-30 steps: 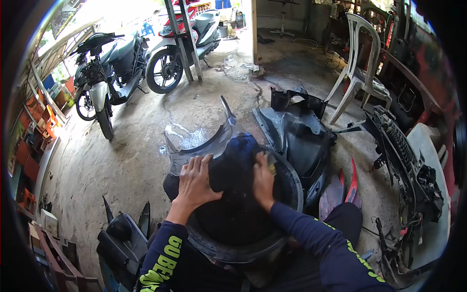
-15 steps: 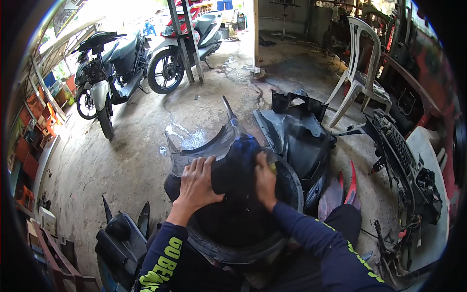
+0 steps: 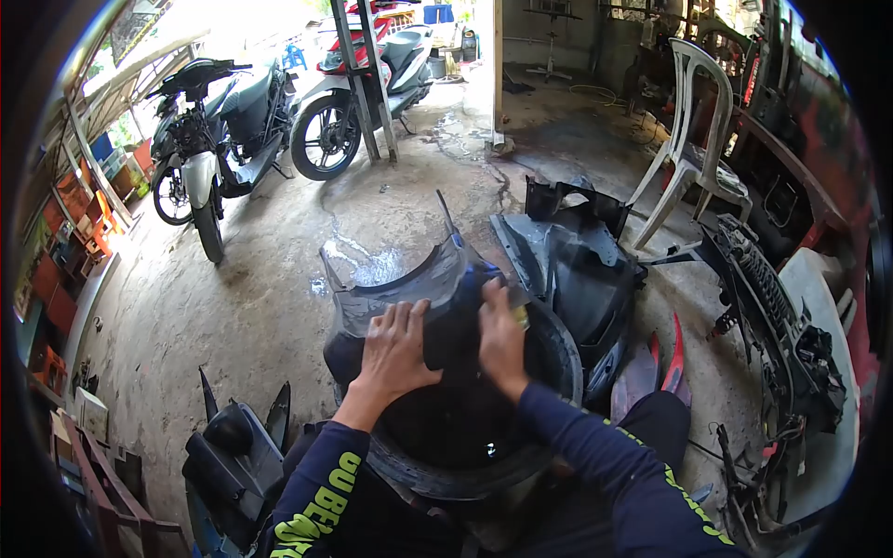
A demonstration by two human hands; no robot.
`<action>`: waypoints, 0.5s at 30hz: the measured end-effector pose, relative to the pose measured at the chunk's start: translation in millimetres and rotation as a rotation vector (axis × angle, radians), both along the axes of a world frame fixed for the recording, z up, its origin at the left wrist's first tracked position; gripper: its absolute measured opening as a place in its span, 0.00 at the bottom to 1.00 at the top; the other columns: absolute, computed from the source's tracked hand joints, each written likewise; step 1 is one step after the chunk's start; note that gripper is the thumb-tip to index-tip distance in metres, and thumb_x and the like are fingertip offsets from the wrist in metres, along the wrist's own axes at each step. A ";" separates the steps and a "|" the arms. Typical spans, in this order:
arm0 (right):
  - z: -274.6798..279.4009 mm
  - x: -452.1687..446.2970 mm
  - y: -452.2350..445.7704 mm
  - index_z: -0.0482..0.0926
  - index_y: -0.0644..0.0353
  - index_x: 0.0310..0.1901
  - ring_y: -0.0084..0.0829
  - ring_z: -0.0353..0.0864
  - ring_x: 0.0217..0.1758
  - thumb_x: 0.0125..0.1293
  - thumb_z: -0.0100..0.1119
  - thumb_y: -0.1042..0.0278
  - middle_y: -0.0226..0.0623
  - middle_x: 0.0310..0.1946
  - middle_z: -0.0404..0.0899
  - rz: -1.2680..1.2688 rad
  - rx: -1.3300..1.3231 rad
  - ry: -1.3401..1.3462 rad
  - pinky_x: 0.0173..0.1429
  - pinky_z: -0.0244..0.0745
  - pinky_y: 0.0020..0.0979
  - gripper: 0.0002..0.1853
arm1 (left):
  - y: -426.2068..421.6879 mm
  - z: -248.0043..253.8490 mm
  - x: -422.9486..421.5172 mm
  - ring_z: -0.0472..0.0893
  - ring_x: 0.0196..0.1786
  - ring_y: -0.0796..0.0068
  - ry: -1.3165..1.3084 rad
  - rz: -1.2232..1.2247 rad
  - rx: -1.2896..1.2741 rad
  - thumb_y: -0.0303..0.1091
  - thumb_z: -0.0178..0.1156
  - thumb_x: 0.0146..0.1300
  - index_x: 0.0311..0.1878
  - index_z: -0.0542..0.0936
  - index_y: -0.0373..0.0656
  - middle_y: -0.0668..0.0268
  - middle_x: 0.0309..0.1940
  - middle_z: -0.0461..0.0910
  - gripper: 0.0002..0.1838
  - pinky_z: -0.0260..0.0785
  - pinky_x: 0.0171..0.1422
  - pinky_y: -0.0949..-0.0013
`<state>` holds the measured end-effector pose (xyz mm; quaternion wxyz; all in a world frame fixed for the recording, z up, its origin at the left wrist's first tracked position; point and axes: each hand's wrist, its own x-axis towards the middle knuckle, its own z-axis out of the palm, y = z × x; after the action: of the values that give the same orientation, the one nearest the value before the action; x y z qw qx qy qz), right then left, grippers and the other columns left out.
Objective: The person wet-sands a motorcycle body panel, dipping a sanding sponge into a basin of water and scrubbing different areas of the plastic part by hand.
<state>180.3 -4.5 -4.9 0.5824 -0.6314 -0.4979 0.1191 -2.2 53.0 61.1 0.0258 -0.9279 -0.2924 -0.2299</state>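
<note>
A dark plastic motorcycle body panel [image 3: 456, 325], wet and shiny in places, is tilted over a round black tub [image 3: 445, 484] between my knees. My left hand [image 3: 398, 352] grips the panel on its left side, fingers laid over the upper face and thumb pointing right. My right hand [image 3: 502, 339], smeared by motion, presses on the panel's right side. A bit of what looks like a yellow sponge [image 3: 522, 319] shows at its outer edge; the rest is hidden by the hand. The inside of the tub is dark, with a small glint in it.
More dark panels [image 3: 591, 279] lie right of the tub, beside red-tipped pieces [image 3: 673, 353]. Other black parts [image 3: 233, 460] lie at lower left. A plastic chair [image 3: 693, 130] and a motorcycle frame [image 3: 777, 316] stand right. Two motorbikes [image 3: 200, 177] [image 3: 326, 135] are parked behind.
My right hand has shifted slightly up and left over the panel. My left hand keeps its grip. The whole view has moved a little.
</note>
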 end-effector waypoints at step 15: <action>12.7 18.2 18.3 0.69 0.69 0.69 0.50 0.54 0.81 0.74 0.48 0.70 0.53 0.73 0.64 0.027 -0.022 0.105 0.80 0.51 0.36 0.24 | -7.0 -5.9 9.5 0.75 0.55 0.57 0.012 -0.029 0.017 0.47 0.77 0.29 0.62 0.70 0.36 0.58 0.50 0.74 0.52 0.68 0.56 0.56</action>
<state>198.5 13.8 7.7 0.5990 -0.6241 -0.4736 0.1654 7.2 46.0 55.2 0.0324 -0.9332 -0.2767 -0.2271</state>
